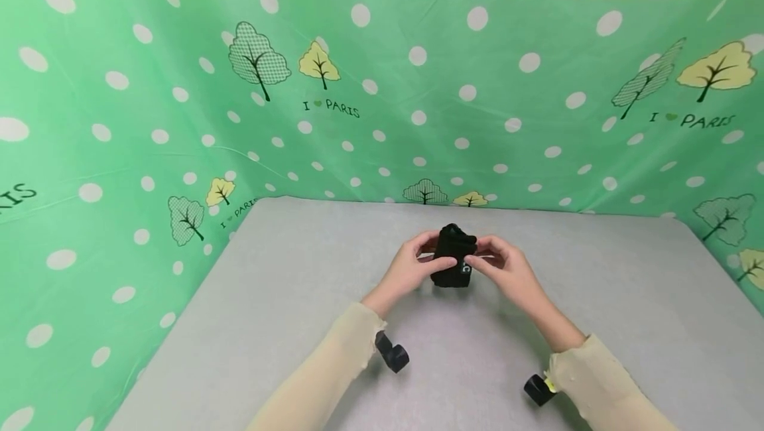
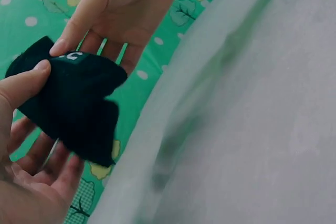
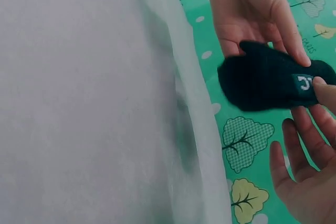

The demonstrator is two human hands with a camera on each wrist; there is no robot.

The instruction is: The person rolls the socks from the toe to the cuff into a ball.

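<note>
While both hands hold it up over the middle of the grey table (image 1: 597,298), nearer the far edge than the near one, a black folded sock (image 1: 453,256) sits between them, off the surface. Left hand (image 1: 412,265) pinches it, thumb on top, other fingers underneath. Right hand (image 1: 504,268) pinches the other side, thumb tip pressed on the fabric, remaining fingers loosely spread behind.

Head view shows only a dark bundle with a small pale mark on its near face. Left wrist view shows more: the sock (image 2: 68,103) is a thick knit fold, a white label by the left thumb (image 2: 23,85), the left hand's fingers (image 2: 52,174) cupped below it, and the right hand (image 2: 118,9) beyond with its fingers straight behind the cloth. Right wrist view gives the label clearest: white letters on a teal patch on the sock (image 3: 268,80), right thumb (image 3: 325,90) pinching just beside it, right fingers (image 3: 302,169) spread open below, left hand (image 3: 252,9) holding the far end.

Only the head view shows the cream sleeves (image 1: 334,368), the black wrist cameras (image 1: 390,351) and the green dotted backdrop (image 1: 119,119) with trees standing round the table's far and left edges.
</note>
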